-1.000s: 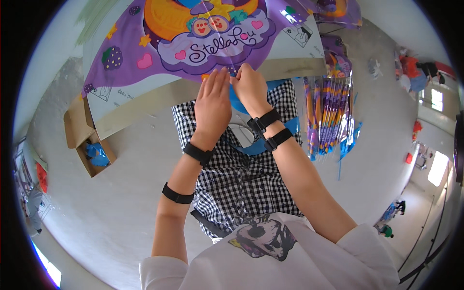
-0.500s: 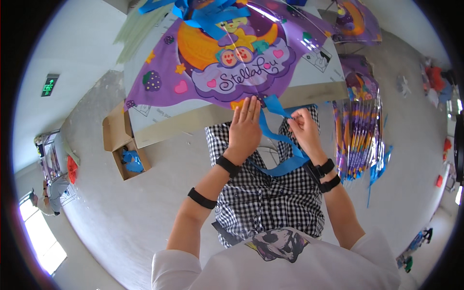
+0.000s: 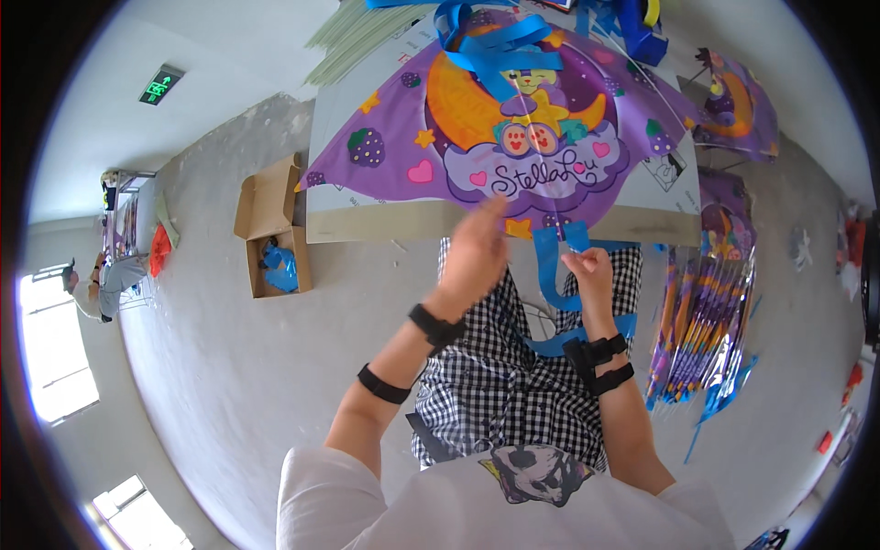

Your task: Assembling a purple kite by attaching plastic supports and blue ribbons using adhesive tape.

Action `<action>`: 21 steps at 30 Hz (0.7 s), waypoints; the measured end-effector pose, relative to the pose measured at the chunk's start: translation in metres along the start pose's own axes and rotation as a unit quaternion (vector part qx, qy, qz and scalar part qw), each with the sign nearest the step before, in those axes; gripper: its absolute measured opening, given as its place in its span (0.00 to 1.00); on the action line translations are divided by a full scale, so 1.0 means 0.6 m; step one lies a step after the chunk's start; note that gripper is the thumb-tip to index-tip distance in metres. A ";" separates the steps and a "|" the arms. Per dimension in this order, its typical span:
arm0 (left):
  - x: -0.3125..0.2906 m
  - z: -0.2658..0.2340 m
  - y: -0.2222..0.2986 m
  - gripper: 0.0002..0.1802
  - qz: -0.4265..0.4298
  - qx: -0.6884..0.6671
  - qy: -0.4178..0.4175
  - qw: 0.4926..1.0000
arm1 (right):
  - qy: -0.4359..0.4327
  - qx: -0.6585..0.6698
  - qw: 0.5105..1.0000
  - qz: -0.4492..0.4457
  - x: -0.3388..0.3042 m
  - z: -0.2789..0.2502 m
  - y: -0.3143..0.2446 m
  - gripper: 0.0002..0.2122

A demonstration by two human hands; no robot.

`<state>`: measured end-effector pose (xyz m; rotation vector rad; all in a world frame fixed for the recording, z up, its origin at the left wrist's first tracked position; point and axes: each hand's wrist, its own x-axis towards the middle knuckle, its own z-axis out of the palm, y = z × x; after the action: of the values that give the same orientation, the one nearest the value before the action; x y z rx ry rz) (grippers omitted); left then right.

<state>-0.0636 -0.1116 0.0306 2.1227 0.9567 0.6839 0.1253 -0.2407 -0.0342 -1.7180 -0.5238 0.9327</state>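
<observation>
A purple kite [image 3: 380, 174] printed with a yellow moon, stars and hearts is spread on a table, its lower tip toward me. A blue ribbon [image 3: 547, 268] hangs in a loop from that tip, over the table's near edge and down across my lap. Close to the tip, my right hand [image 3: 591, 275] pinches the ribbon between thumb and fingers. My left hand [image 3: 478, 243] is raised over the near edge, left of the tip. Motion smears its fingers, so their pose is unclear. More blue ribbon [image 3: 500, 46] lies bunched across the kite's upper part.
Pale thin sticks [image 3: 353, 41] lie at the table's far left; a blue tape dispenser [image 3: 640, 35] stands far right. An open cardboard box [image 3: 268, 206] with blue material sits on the left. Wrapped kites [image 3: 701, 321] hang at right. Another person [image 3: 115, 280] is far left.
My left hand has lifted off the kite's lower tip, where it lay flat, and moved back. My right hand keeps the ribbon, now nearer the tip. The view has shifted.
</observation>
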 end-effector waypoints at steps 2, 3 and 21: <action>0.008 -0.047 -0.055 0.28 -0.071 0.073 0.043 0.994 | -0.004 0.009 1.000 0.016 -0.003 -0.015 -0.026 0.12; 0.006 -0.068 -0.093 0.29 -0.047 0.133 0.097 0.985 | -0.006 0.039 0.999 -0.006 0.003 -0.018 -0.018 0.11; 0.270 -0.196 -0.119 0.23 -0.092 0.061 0.038 0.993 | 0.098 -0.160 0.945 -0.267 0.204 -0.072 -0.216 0.09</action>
<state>-0.0798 0.0952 0.0761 2.0930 1.2472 0.6308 0.2454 -0.1325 0.0525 -1.7925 -0.9867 0.2928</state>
